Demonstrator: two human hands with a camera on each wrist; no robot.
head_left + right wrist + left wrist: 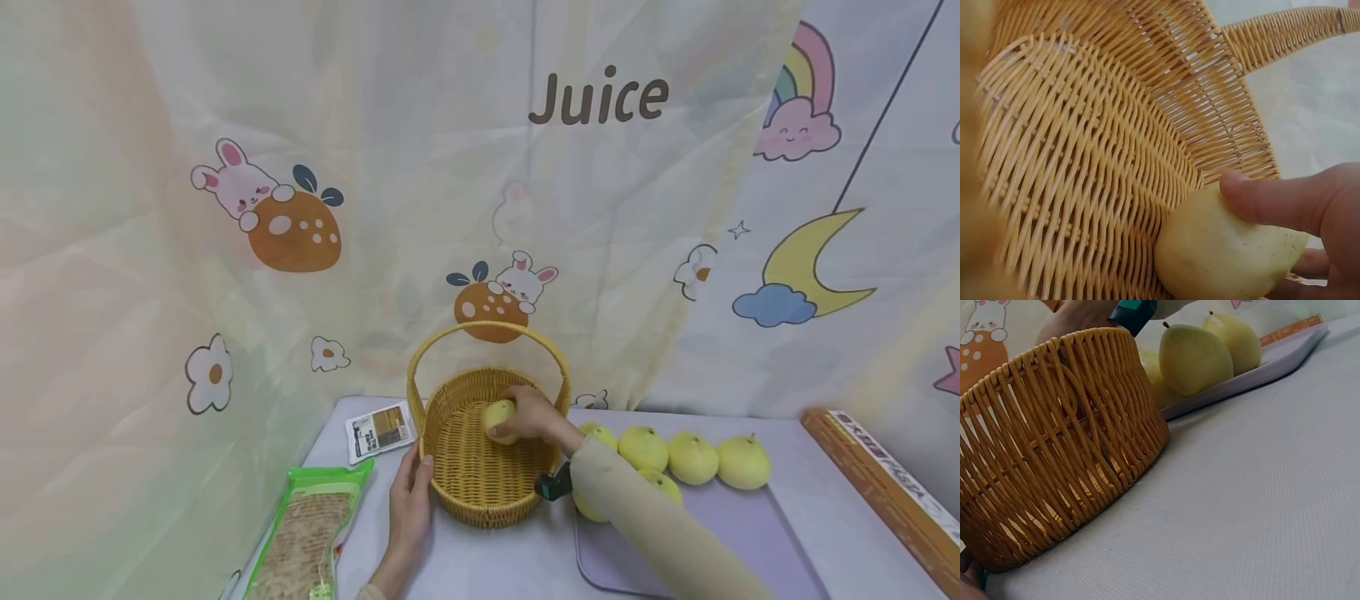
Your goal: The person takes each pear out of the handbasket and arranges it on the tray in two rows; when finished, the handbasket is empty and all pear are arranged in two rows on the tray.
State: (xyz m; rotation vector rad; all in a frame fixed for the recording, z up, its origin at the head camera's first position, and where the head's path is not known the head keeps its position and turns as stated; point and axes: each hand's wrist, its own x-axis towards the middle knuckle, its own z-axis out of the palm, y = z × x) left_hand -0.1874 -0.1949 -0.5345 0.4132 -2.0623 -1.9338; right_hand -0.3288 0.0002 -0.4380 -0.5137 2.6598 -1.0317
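Observation:
A round wicker basket [487, 508] with a tall arched handle stands on the table. Inside it, near the back right wall, my right hand [528, 412] grips a yellow pear [498, 421]. In the right wrist view the thumb [1272, 197] lies over the pear [1222, 250], which is against the basket's woven inside [1085, 156]. My left hand [411, 504] rests against the basket's left outer side, its fingers extended. Only a bit of that hand [969, 581] shows in the left wrist view, beside the basket's base [1066, 456].
Several yellow pears [692, 458] sit on a lilac tray [738, 533] to the right, partly behind my right sleeve. To the left lie a green-edged food packet [303, 533] and a small white sachet [381, 432]. A long brown box [885, 492] lies at far right. A printed curtain [420, 167] hangs behind.

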